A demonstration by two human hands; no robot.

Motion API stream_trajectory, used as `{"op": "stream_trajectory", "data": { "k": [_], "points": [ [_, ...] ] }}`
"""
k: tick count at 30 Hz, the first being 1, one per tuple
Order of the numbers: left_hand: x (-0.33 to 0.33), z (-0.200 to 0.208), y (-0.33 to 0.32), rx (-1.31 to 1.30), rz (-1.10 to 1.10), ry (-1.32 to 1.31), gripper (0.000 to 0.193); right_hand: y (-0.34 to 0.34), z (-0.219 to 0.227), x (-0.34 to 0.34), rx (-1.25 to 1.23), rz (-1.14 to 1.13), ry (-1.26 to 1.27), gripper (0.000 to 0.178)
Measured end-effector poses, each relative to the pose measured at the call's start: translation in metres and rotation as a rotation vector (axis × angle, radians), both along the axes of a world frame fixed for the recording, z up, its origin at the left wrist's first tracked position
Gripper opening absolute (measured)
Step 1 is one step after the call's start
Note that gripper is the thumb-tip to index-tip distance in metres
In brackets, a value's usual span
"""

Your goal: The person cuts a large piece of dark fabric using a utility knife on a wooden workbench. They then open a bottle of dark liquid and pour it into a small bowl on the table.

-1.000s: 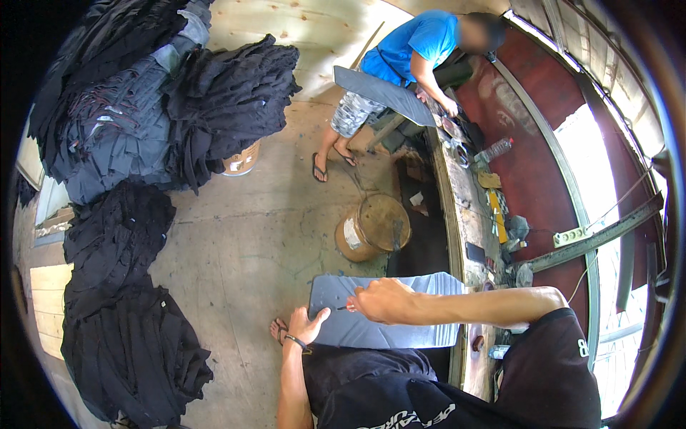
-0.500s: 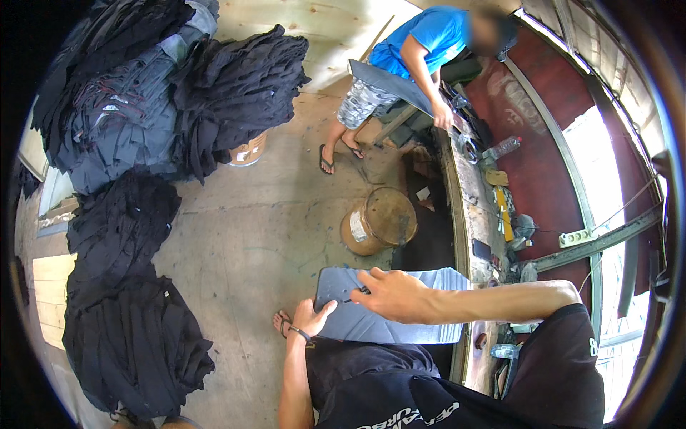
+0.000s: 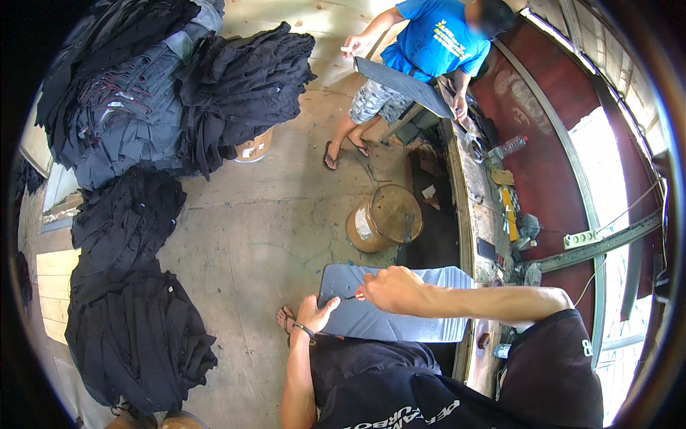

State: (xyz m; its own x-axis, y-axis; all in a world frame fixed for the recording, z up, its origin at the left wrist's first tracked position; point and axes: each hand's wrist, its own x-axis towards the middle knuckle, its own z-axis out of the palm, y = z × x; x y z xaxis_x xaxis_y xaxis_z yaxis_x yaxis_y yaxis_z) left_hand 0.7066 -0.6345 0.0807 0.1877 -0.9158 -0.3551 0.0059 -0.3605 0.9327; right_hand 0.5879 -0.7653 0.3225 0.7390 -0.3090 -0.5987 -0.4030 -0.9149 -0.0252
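Note:
A grey-blue padded-looking board [image 3: 429,327] lies across my lap, its right end by the bench. My left hand [image 3: 316,314] is closed on its left edge, thumb on top and the other fingers mostly hidden. Above the board's left half, my right hand [image 3: 391,289] is closed around a thin dark tool [image 3: 349,297]. The tool's tip points left toward my left thumb and the board's surface. Most of its handle is hidden in my fingers, so its exact kind is unclear.
Piles of black fabric pieces [image 3: 136,336] fill the left side. A brown drum [image 3: 371,232] stands ahead. A cluttered bench [image 3: 480,204] runs along the right, with a bottle [image 3: 511,146] and phone [image 3: 486,248]. A co-worker [image 3: 436,43] in blue holds a dark board [image 3: 404,86].
My right hand has turned and shifted slightly right over the board, while my left keeps its grip. The co-worker has straightened from the bench, one hand now out left with a small white thing.

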Motion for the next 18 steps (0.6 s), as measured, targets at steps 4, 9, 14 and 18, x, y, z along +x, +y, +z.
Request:
{"op": "stream_trajectory", "data": {
  "k": [4, 9, 14, 18],
  "points": [
    [0.001, 0.005, 0.002, 0.0, -0.006, -0.014, 0.066, 0.008, 0.002, -0.005, 0.012, -0.034, 0.029, 0.029],
    [0.003, 0.011, 0.003, -0.012, -0.022, -0.06, 0.067, 0.001, -0.002, -0.008, -0.037, 0.228, -0.173, 0.037],
    [0.0, 0.007, 0.001, -0.063, 0.022, -0.018, 0.067, -0.005, -0.006, -0.001, 0.064, -0.119, 0.074, 0.029],
    [0.002, 0.007, 0.001, -0.078, 0.013, 0.009, 0.065, 0.0, 0.003, -0.015, -0.018, 0.104, -0.267, 0.029]
  ]
}}
